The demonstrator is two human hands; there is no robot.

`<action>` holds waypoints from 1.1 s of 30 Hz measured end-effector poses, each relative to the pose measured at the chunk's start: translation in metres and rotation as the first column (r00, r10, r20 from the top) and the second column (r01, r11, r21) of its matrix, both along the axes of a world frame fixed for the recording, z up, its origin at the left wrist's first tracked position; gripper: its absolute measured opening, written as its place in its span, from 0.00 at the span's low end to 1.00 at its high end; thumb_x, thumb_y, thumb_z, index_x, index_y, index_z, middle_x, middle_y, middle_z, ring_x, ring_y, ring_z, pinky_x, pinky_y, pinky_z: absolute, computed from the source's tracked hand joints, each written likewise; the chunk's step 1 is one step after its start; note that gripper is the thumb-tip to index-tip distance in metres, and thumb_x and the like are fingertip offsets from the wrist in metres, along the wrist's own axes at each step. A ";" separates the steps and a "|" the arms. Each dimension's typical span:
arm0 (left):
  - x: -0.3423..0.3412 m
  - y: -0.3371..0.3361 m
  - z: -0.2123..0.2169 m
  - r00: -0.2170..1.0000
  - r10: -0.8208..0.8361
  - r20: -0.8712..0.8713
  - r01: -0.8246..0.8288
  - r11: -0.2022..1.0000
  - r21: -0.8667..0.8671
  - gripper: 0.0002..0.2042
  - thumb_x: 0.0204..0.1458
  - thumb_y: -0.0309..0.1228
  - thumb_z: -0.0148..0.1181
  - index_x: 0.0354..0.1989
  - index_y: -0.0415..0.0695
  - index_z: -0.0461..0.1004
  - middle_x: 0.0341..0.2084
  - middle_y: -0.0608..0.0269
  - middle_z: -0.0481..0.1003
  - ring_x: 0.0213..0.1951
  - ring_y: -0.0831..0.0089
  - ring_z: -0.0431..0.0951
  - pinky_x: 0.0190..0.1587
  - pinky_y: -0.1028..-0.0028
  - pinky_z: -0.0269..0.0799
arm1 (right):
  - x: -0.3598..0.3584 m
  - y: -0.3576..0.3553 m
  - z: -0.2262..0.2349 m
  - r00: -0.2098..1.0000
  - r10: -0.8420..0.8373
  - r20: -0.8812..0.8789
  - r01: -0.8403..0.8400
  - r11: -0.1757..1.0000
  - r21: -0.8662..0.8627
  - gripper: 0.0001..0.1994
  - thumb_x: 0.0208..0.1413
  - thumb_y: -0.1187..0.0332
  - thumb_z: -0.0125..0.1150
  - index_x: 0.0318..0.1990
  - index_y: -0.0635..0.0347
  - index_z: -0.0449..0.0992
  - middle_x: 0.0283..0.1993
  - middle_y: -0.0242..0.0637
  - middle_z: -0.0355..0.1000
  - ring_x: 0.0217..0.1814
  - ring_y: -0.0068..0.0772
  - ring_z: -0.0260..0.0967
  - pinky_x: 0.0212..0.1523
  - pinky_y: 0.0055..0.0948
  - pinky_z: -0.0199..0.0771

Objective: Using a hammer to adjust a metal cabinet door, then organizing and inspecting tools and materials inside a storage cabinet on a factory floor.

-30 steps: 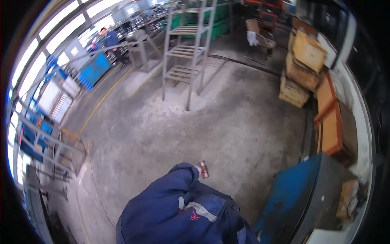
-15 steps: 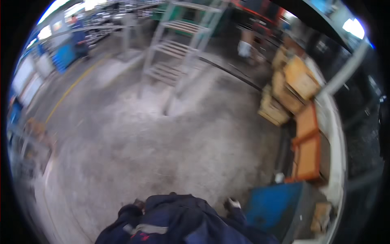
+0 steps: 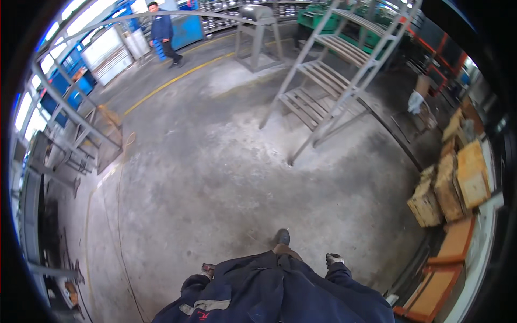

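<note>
left hand point(image 3: 208, 267): low in the frame, left of centre, just past the cuff of the dark blue sleeve point(image 3: 195, 283); only a small gloved part shows, so i cannot tell whether the fingers are curled or loose, and nothing is seen in it.
right hand point(image 3: 333, 259): low in the frame, right of centre, in a light and dark glove, at the end of the other dark blue sleeve; fingers look bunched together, but whether they grip anything i cannot tell.
shoe point(image 3: 282, 237): dark toe on the floor, between the two hands and a little above them in the frame; it is the thing nearest to both hands.
jacket point(image 3: 280, 296): dark blue with a grey reflective band at the lower left, fills the bottom centre of the frame.
floor point(image 3: 215, 177): grey concrete, stained and patchy, takes up the middle of the frame; a yellow painted line point(image 3: 177, 79) runs across the upper left.
metal rack point(image 3: 334, 81): tall grey frame with slatted shelves, upper centre to upper right, standing on the floor well apart from the hands.
wooden crates point(image 3: 449, 183): yellowish, stacked at the right edge; orange flat trays point(image 3: 449, 258) lie below them at the lower right.
another person point(image 3: 163, 32): in a blue top and dark trousers, at the top left, far from the hands.
railing frames point(image 3: 81, 140): grey metal, along the left edge.
</note>
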State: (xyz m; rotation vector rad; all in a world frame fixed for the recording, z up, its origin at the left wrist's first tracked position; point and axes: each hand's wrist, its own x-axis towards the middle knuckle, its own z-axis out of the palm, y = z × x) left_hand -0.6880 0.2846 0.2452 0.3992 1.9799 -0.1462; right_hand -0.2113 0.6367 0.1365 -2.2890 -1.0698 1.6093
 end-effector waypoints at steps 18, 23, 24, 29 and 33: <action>0.012 0.047 0.071 0.797 0.604 -0.014 -0.602 0.793 -0.086 0.17 0.43 0.37 0.60 0.42 0.43 0.76 0.34 0.50 0.77 0.40 0.54 0.77 0.43 0.62 0.71 | -0.349 0.281 -0.005 0.775 0.594 -0.214 -0.613 0.790 -0.027 0.10 0.49 0.65 0.64 0.35 0.62 0.77 0.22 0.33 0.72 0.17 0.24 0.65 0.17 0.26 0.64; -0.074 0.069 0.044 0.747 0.664 0.025 -0.660 0.746 -0.091 0.18 0.43 0.38 0.60 0.42 0.43 0.76 0.34 0.50 0.77 0.40 0.53 0.77 0.43 0.62 0.71 | -0.436 0.315 -0.010 0.675 0.728 -0.124 -0.737 0.674 -0.056 0.10 0.52 0.67 0.60 0.40 0.62 0.75 0.23 0.34 0.71 0.19 0.25 0.65 0.18 0.26 0.64; -0.103 0.077 0.038 0.748 0.663 0.031 -0.660 0.748 -0.075 0.18 0.43 0.38 0.60 0.42 0.43 0.76 0.35 0.50 0.77 0.40 0.53 0.77 0.43 0.62 0.71 | -0.447 0.323 -0.010 0.696 0.703 -0.145 -0.711 0.703 -0.004 0.09 0.52 0.68 0.59 0.40 0.61 0.75 0.22 0.34 0.70 0.17 0.25 0.63 0.17 0.26 0.61; -0.247 0.109 0.038 0.759 0.651 0.024 -0.651 0.759 0.019 0.19 0.44 0.39 0.59 0.43 0.43 0.75 0.35 0.50 0.77 0.41 0.53 0.77 0.44 0.62 0.71 | -0.559 0.360 0.022 0.728 0.669 -0.153 -0.682 0.729 -0.057 0.05 0.52 0.71 0.57 0.34 0.61 0.75 0.19 0.33 0.67 0.15 0.24 0.60 0.15 0.26 0.58; -0.353 0.138 0.042 0.783 0.622 0.015 -0.620 0.778 0.097 0.19 0.44 0.40 0.59 0.44 0.43 0.75 0.35 0.50 0.77 0.41 0.53 0.77 0.44 0.62 0.70 | -0.676 0.367 0.050 0.612 0.791 0.014 -0.790 0.610 0.057 0.08 0.49 0.69 0.61 0.36 0.62 0.76 0.22 0.34 0.71 0.18 0.24 0.64 0.17 0.27 0.63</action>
